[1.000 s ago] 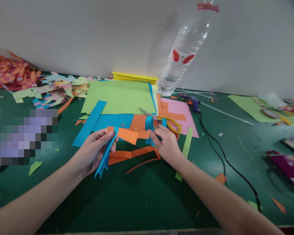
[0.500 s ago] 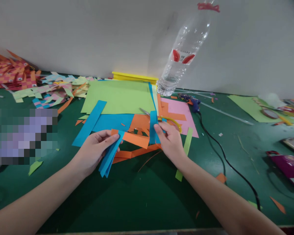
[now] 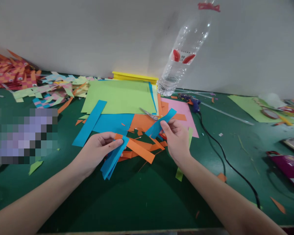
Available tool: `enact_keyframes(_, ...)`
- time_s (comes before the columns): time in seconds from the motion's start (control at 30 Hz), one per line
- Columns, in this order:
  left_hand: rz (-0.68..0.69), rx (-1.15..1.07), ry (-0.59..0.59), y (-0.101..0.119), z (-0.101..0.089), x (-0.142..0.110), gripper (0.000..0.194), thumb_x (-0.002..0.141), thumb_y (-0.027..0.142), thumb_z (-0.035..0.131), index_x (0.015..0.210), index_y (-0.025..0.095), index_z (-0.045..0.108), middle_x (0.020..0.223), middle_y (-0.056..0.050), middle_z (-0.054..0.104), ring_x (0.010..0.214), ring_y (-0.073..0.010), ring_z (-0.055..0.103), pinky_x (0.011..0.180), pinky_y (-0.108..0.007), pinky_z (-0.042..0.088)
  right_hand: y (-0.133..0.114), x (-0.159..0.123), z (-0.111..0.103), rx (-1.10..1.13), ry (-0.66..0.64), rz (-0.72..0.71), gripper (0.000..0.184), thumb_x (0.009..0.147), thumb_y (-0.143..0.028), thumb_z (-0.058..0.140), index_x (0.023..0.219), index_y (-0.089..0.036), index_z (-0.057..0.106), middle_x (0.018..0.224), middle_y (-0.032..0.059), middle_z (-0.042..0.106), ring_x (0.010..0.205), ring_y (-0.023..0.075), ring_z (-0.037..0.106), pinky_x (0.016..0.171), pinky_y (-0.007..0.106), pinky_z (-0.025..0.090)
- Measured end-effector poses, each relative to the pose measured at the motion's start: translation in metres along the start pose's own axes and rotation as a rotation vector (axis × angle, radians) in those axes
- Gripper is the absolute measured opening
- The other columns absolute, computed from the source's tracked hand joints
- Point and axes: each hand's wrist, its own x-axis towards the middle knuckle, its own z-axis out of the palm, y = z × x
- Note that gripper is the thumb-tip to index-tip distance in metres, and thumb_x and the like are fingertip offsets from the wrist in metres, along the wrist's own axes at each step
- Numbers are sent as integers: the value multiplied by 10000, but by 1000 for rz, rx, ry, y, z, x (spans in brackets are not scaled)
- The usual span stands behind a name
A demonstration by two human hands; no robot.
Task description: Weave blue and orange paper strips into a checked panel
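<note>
Blue and orange strips crossed in the left hand (image 3: 94, 151), another blue one held apart.
The folded blue paper strips (image 3: 112, 160) and flat orange paper strip (image 3: 143, 151) meet under the left thumb, pinched above the green tabletop (image 3: 142, 202); whether they interlock is hard to tell. The blue tails point near-left, the orange long axis runs near-right. The right hand (image 3: 178, 138) pinches a loose blue paper strip (image 3: 154, 129), unjoined to that pair, slanting from near-left to far-right over orange scraps (image 3: 127, 154).
</note>
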Motion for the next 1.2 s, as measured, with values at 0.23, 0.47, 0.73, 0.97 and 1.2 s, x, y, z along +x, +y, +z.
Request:
enact_keyframes(0.23, -35, -47, -52, -2, -2, 0, 267, 742, 418, 734, 772, 173, 631, 579, 22, 651, 511, -92, 602, 460, -134, 464, 4, -1, -1, 82, -99, 23, 207, 751, -364, 701, 672, -197, 607, 579, -42, 579, 518, 74, 524, 518, 205, 457)
enact_keyframes(0.47, -58, -129, -95, -2, 0, 0, 250, 717, 389, 762, 761, 174, 642, 557, 38, 632, 500, -91, 607, 498, -155, 511, 1, -4, 1, 207, -176, 80, 245, 731, -382, 715, 638, -194, 587, 572, -41, 567, 521, 71, 522, 526, 205, 458)
enact_keyframes(0.73, -46, -152, -124, -1, 0, -1, 221, 725, 366, 761, 762, 175, 655, 570, 39, 644, 498, -81, 606, 536, -158, 532, -3, -11, 5, 178, -251, 129, 277, 718, -368, 717, 595, -187, 545, 539, -48, 527, 502, 67, 491, 494, 207, 428)
enact_keyframes(0.97, -45, -117, -132, -1, 0, -2, 193, 744, 352, 746, 759, 183, 654, 607, 39, 658, 532, -88, 624, 549, -164, 537, -4, -11, 3, 201, -272, 131, 265, 715, -357, 723, 600, -186, 556, 551, -48, 528, 501, 59, 483, 488, 199, 429)
enact_keyframes(1.2, -33, -113, -167, -1, 0, -1, 226, 731, 373, 749, 761, 172, 651, 585, 29, 647, 529, -102, 619, 519, -170, 512, -8, -10, 4, 154, -304, 68, 191, 638, -302, 759, 603, -194, 606, 571, -39, 586, 501, 77, 542, 492, 218, 495)
